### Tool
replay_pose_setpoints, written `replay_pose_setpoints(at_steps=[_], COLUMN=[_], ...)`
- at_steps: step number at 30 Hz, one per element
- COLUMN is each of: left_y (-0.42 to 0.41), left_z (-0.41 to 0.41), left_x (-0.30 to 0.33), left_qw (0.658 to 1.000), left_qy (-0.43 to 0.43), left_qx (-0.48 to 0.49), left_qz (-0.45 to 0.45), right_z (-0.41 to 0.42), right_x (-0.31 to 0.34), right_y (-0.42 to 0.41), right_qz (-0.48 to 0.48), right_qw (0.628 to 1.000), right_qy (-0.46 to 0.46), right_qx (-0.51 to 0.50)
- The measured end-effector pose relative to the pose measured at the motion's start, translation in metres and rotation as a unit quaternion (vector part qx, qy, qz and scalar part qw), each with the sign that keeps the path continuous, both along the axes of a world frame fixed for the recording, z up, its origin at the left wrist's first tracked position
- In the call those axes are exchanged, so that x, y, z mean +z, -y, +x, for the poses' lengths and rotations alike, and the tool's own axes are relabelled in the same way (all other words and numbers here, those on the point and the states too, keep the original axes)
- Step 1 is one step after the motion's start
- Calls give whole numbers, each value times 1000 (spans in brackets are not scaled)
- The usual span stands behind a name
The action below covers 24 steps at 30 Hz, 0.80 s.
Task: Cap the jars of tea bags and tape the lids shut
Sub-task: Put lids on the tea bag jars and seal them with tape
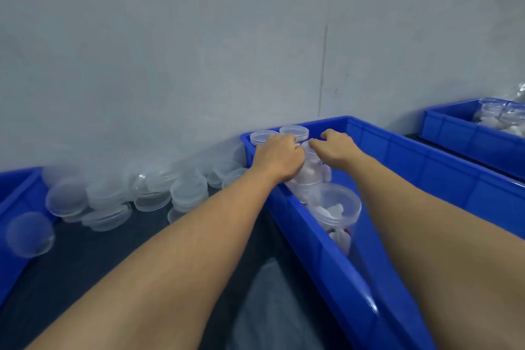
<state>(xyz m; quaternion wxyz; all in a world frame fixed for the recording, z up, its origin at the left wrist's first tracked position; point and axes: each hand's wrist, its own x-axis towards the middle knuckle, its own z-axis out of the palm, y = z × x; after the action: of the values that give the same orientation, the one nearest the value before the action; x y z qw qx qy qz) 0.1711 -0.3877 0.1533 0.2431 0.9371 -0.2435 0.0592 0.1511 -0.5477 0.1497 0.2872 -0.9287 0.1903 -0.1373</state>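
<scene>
Both hands, left (277,158) and right (336,148), curl their fingers on one jar (309,176); two jars (294,133) look capped, another (335,207) open, loose lids (113,202) waiting; no tape visible.

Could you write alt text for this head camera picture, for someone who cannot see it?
Seen from above, a person's left hand and right hand reach onto a clear jar of tea bags inside a blue crate. An uncapped jar stands nearer, two capped jars sit behind, and loose clear lids lie piled left of the crate.
</scene>
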Motion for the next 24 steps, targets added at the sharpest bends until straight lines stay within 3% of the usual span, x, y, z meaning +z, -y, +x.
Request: replay_pose_setpoints(at_steps=[4,10,13,16,18,20,24], left_y=[-45,-167,-242,-301,-326,-342,-356], left_z=[-9,-51,-88,-131,-153,-163,-153], left_x=[3,-24,-57,-96,-121,-135,-135], left_qw=[992,977,959,935,922,911,876], left_qy=[34,28,17,18,2,6,-11], left_qx=[73,159,218,297,319,333,356], left_qz=[-94,-139,-181,-194,-219,-244,-325], right_z=[-9,-35,-65,-92,-106,-111,-102], right_x=[29,23,-22,-81,-112,-130,-130], right_y=[-36,-173,-243,-290,-307,-314,-315], right_qz=[-98,-148,-144,-180,-197,-205,-214], right_qw=[979,943,931,920,911,900,902], right_qy=[170,272,242,156,122,145,149], right_qx=[-47,126,230,310,340,358,344])
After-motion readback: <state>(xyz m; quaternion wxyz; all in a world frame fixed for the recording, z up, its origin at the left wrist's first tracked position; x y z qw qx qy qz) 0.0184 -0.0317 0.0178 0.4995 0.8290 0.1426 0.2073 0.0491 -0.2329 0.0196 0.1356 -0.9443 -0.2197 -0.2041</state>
